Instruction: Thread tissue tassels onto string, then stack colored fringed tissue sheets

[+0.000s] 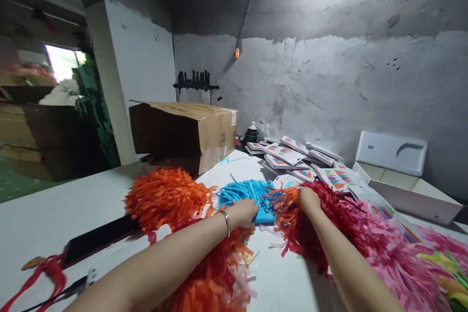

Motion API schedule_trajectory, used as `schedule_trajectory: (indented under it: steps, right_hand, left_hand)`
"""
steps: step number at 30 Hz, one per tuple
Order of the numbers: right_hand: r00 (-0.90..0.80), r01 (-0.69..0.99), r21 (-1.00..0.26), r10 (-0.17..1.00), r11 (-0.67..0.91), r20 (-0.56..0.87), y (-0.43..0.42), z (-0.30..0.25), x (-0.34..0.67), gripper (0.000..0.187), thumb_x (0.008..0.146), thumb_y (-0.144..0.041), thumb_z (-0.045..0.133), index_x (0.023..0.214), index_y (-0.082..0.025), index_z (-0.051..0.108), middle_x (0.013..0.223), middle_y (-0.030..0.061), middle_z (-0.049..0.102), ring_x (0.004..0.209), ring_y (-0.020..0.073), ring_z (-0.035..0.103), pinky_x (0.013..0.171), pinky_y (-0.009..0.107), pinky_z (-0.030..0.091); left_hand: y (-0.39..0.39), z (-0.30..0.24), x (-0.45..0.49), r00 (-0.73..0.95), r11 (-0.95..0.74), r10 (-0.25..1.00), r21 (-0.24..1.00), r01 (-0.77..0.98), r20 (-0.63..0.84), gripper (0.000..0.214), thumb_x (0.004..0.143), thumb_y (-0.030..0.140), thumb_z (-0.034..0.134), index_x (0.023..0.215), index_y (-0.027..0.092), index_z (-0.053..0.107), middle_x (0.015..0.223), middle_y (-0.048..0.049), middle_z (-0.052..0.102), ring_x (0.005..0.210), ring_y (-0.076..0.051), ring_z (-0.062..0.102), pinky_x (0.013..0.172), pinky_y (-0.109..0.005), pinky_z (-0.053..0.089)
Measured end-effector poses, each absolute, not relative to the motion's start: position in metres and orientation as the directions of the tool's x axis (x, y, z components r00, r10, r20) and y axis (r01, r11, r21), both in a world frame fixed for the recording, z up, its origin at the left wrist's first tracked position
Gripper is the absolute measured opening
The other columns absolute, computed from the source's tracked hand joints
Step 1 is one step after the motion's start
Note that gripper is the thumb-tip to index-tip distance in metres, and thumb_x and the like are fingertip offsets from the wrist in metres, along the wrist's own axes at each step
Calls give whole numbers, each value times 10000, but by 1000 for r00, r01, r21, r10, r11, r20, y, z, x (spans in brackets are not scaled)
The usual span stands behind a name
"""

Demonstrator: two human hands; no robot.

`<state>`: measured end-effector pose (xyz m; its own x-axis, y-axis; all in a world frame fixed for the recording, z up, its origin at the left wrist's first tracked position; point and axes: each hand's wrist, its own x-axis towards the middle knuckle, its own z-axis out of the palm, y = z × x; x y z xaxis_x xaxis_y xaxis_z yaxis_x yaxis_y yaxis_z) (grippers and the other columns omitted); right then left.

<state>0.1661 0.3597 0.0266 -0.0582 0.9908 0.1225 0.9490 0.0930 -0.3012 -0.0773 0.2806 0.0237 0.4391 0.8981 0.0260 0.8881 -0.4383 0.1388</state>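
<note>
My left hand (244, 213), with a metal bracelet at the wrist, is closed at the left edge of a blue paper tassel (265, 216) lying on the white table. The blue strips fan out behind it. My right hand (309, 201) is closed on an orange fringed paper tassel (287, 201), its fingertips partly hidden among the strips. Red fringe (329, 202) lies beside and under that hand, and pink fringe (395, 248) spreads further right. More orange and red fringe (215, 273) lies below my left forearm. A large orange fringe pile (166, 197) sits to the left.
An open cardboard box (215, 136) stands at the back. Printed flat packs (287, 153) are heaped by the wall, near an open white box (409, 195). At left lie a dark flat object (100, 239) and red cord (54, 273). The white table (44, 219) ends at left.
</note>
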Motion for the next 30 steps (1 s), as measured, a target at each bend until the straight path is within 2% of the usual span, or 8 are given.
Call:
schedule_trajectory:
  steps: [3, 8, 15, 19, 22, 26, 28, 30]
  right_hand:
    - [30, 935, -356, 997, -4, 67, 374, 33, 206, 342, 978, -366, 629, 1267, -186, 597, 1277, 87, 617, 1064, 225, 649, 894, 432, 563]
    - [-41, 904, -420, 993, 82, 107, 373, 45, 222, 359, 968, -361, 644, 1272, -176, 595, 1273, 84, 620, 1053, 227, 654, 874, 426, 571]
    - [-195, 948, -195, 946, 249, 261, 335, 78, 193, 356, 980, -359, 625, 1296, -199, 584, 1342, 95, 584, 1135, 244, 621, 950, 468, 537]
    - [-366, 924, -73, 922, 376, 125, 292, 86, 174, 305, 983, -361, 622, 1234, -187, 616, 1260, 83, 629, 1068, 220, 648, 913, 437, 554]
    - [-416, 909, -33, 909, 416, 6, 261, 91, 174, 277, 986, -373, 617, 1175, -171, 635, 1168, 69, 661, 982, 194, 666, 862, 401, 567]
    - [-402, 915, -33, 906, 401, -135, 213, 91, 202, 225, 988, -362, 609, 959, -148, 670, 926, 20, 683, 808, 150, 658, 770, 335, 557]
    - [-331, 943, -36, 921, 331, -203, 184, 82, 222, 240, 981, -354, 619, 880, -143, 671, 845, 3, 674, 742, 137, 647, 718, 305, 552]
    - [-235, 972, -39, 939, 233, -252, 156, 67, 239, 226, 975, -360, 632, 952, -140, 677, 908, 15, 686, 762, 142, 659, 708, 301, 565]
  left_hand:
    - [290, 11, -85, 464, -455, 885, 130, 881, -41, 326, 965, 332, 642, 1242, 161, 615, 1263, -101, 633, 1087, -254, 647, 916, -472, 560]
    - [312, 28, -100, 435, -420, 900, 296, 858, 18, 314, 975, 329, 628, 1246, 170, 613, 1263, -101, 633, 1068, -243, 653, 905, -457, 567]
    - [345, 89, -124, 89, -196, 978, 688, 699, 188, 337, 964, 356, 639, 1230, 151, 625, 1239, -78, 643, 1051, -270, 659, 875, -444, 579]
    - [341, 135, -127, -164, -174, 943, 851, 496, 289, 341, 970, 347, 633, 1254, 160, 608, 1259, -94, 633, 1054, -252, 657, 876, -446, 578]
    - [323, 172, -124, -256, -237, 909, 914, 329, 328, 271, 980, 329, 616, 1177, 144, 630, 1128, -78, 671, 916, -199, 676, 780, -375, 589]
    - [265, 210, -114, -199, -313, 921, 940, 133, 335, 100, 853, 130, 618, 939, 116, 664, 728, 3, 645, 566, -99, 585, 534, -204, 485]
    - [227, 221, -108, -124, -330, 935, 943, 50, 333, 125, 759, 116, 642, 881, 125, 668, 677, 16, 634, 538, -91, 578, 514, -183, 473]
    - [190, 224, -104, -35, -329, 944, 943, -44, 328, 106, 737, 151, 657, 841, 134, 665, 648, 24, 617, 515, -85, 566, 486, -171, 469]
